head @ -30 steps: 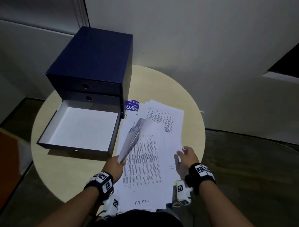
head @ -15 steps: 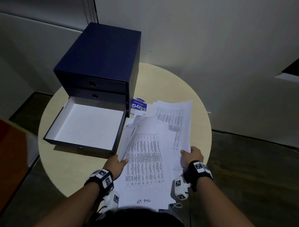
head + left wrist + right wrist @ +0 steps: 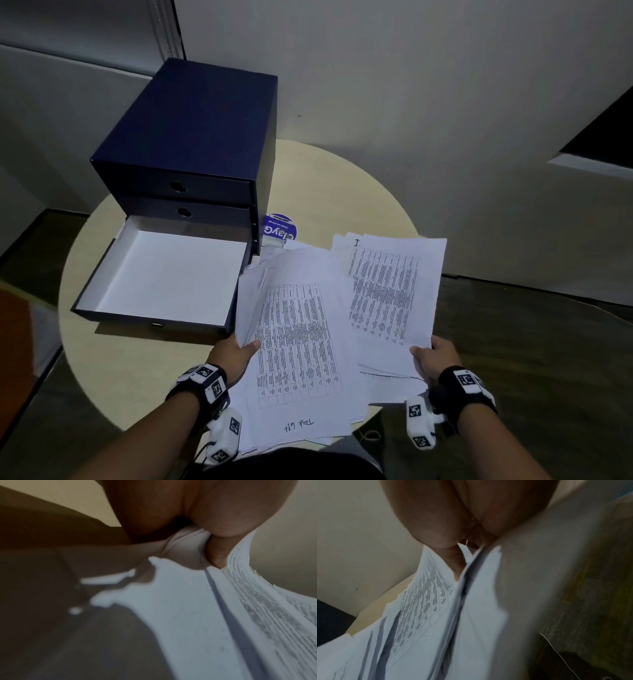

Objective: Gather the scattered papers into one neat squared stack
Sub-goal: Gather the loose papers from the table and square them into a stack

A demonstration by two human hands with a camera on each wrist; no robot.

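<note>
White printed papers lie fanned over the near right part of the round beige table (image 3: 137, 370). My left hand (image 3: 236, 353) pinches the near left edge of a lifted bundle of sheets (image 3: 294, 329), thumb on top; the left wrist view shows the thumb (image 3: 217, 550) pressed on that bundle (image 3: 197, 615). My right hand (image 3: 433, 359) grips the near right corner of a second raised bundle (image 3: 394, 291), seen close in the right wrist view (image 3: 436, 615). More loose sheets (image 3: 301, 428) stay flat beneath, one with handwriting near the table's front edge.
A dark blue drawer box (image 3: 191, 137) stands at the back left, its lowest drawer (image 3: 164, 277) pulled out with a bare white bottom. A blue-and-white label (image 3: 279, 231) lies beside the box. Dark floor surrounds the table; a wall is behind.
My right hand went from lying open on the papers to gripping a bundle and lifting it to the right. The left hand's bundle has lowered and spread flatter.
</note>
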